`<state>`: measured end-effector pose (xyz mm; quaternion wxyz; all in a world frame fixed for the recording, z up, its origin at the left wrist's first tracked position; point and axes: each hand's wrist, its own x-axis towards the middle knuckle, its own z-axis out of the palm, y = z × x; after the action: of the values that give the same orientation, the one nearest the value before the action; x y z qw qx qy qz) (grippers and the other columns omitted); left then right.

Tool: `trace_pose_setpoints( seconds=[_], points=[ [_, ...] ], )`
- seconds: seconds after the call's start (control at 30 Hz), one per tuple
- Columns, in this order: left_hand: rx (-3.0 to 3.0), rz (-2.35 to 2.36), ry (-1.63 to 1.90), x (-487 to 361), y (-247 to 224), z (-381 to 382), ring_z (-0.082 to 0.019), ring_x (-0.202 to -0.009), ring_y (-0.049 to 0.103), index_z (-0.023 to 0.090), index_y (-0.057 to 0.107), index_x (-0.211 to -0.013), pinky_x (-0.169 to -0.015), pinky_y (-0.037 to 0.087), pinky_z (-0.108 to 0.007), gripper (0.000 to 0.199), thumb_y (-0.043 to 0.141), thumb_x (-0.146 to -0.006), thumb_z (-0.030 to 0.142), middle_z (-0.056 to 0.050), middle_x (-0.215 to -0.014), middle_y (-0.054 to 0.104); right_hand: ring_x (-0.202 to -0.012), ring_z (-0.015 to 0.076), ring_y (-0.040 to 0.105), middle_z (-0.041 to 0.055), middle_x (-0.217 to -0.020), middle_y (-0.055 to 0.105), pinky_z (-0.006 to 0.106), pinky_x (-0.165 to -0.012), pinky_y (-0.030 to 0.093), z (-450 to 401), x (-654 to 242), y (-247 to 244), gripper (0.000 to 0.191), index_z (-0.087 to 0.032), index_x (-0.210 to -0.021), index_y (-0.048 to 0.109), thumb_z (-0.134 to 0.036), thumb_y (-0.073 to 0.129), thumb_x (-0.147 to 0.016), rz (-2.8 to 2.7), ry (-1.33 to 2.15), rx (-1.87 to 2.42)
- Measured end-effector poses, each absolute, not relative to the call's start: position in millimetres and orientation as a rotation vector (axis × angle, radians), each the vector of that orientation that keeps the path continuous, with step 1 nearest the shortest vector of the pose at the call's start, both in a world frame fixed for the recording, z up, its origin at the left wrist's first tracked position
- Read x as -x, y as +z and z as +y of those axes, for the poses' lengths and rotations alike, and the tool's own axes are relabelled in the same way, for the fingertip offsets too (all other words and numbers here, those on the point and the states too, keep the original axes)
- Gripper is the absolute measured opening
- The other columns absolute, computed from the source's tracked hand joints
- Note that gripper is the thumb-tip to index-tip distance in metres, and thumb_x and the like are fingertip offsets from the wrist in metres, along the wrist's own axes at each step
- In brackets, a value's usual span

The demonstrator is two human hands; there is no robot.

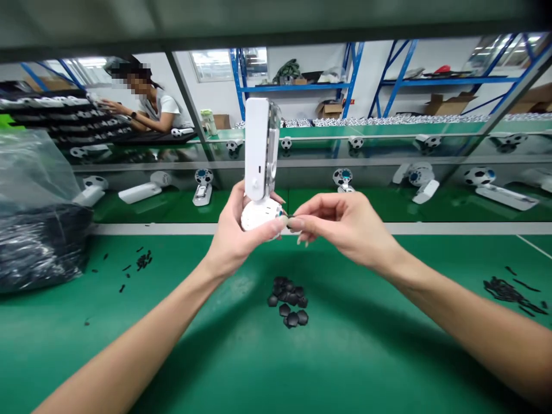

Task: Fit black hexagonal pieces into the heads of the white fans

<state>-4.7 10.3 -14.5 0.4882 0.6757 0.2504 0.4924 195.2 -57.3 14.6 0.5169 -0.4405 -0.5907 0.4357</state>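
Note:
My left hand (237, 230) is wrapped round the white ball-shaped end of a device (257, 149), whose long white body stands upright above the fingers. The ball has a small blue area at its right side. Close against that side, my right hand (340, 224) pinches a small dark piece between thumb and forefinger; the fingers cover most of it. Below both hands, a loose pile of black pentagon-like pieces (292, 316) lies on the green work surface (207, 356).
A clear plastic bag of black pieces (38, 247) stands at the left. Thin black strips (509, 293) lie at the right, small black bits (144, 260) at the left. Football-patterned devices (202, 187) line the green belt beyond. A co-worker (155, 109) sits at the back left.

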Motion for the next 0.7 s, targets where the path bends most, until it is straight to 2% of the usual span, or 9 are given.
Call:
trace_pose_setpoints(
  seconds=[0.07,0.13,0.23,0.33,0.43,0.57,0.7],
  points=[
    [-1.724,0.625,1.226,5.0,-15.6,8.6,-0.017,-0.088,0.067,0.023,0.065,-0.114,-0.071,0.060,-0.028,0.054,0.096,-0.076,0.042,-0.007,-0.113,0.072,-0.065,0.0178,0.074,0.0022,-0.068,0.077,0.030,-0.067,0.062,-49.3,-191.7,11.1,0.042,-0.017,-0.078,0.079,-0.049,0.104,-0.065,-1.280,1.197,1.015],
    [-1.744,0.638,1.248,4.9,-18.4,7.8,-0.017,-0.087,0.066,0.022,0.067,-0.112,-0.072,0.058,-0.029,0.054,0.096,-0.077,0.052,-0.007,-0.110,0.072,-0.067,0.0157,0.072,0.0015,-0.069,0.076,0.028,-0.069,0.062,-46.9,-189.5,6.8,0.045,-0.017,-0.077,0.078,-0.049,0.106,-0.061,-1.219,1.259,0.980],
    [-1.737,0.646,1.273,3.6,-23.5,6.3,-0.018,-0.078,0.065,0.023,0.068,-0.111,-0.064,0.054,-0.030,0.055,0.079,-0.088,0.072,-0.007,-0.104,0.072,-0.068,0.0153,0.071,0.0007,-0.070,0.075,0.027,-0.066,0.060,-50.0,-187.3,3.3,0.044,-0.018,-0.077,0.076,-0.049,0.105,-0.064,-1.225,1.261,0.945],
    [-1.781,0.670,1.317,1.3,-25.6,1.3,-0.018,-0.073,0.063,0.023,0.068,-0.110,-0.061,0.052,-0.032,0.062,0.063,-0.093,0.083,-0.007,-0.098,0.072,-0.066,0.0154,0.069,0.0002,-0.070,0.072,0.026,-0.060,0.056,-54.0,-184.4,1.8,0.045,-0.019,-0.075,0.072,-0.051,0.102,-0.067,-1.262,1.256,0.947],
    [-1.853,0.733,1.375,-1.3,-25.7,-5.5,-0.019,-0.075,0.062,0.024,0.068,-0.111,-0.064,0.053,-0.033,0.062,0.063,-0.093,0.083,-0.006,-0.098,0.071,-0.064,0.0144,0.065,-0.0006,-0.069,0.070,0.026,-0.058,0.053,-56.5,-180.6,-0.2,0.045,-0.019,-0.074,0.068,-0.050,0.100,-0.071,-1.292,1.244,0.951],
    [-1.890,0.772,1.420,-3.7,-27.4,-10.2,-0.020,-0.088,0.068,0.024,0.067,-0.116,-0.073,0.056,-0.032,0.058,0.062,-0.097,0.078,-0.007,-0.109,0.074,-0.063,0.0132,0.063,-0.0018,-0.068,0.067,0.025,-0.058,0.051,-59.1,-175.9,-2.3,0.044,-0.019,-0.072,0.066,-0.049,0.098,-0.075,-1.321,1.209,0.949],
    [-1.949,0.831,1.465,-3.2,-29.2,-10.1,-0.021,-0.088,0.068,0.025,0.067,-0.115,-0.073,0.056,-0.033,0.055,0.060,-0.099,0.077,-0.006,-0.107,0.075,-0.062,0.0135,0.064,-0.0019,-0.066,0.067,0.026,-0.058,0.051,-59.6,-173.1,-4.0,0.048,-0.020,-0.072,0.065,-0.054,0.098,-0.073,-1.298,1.231,0.974]
  ],
)
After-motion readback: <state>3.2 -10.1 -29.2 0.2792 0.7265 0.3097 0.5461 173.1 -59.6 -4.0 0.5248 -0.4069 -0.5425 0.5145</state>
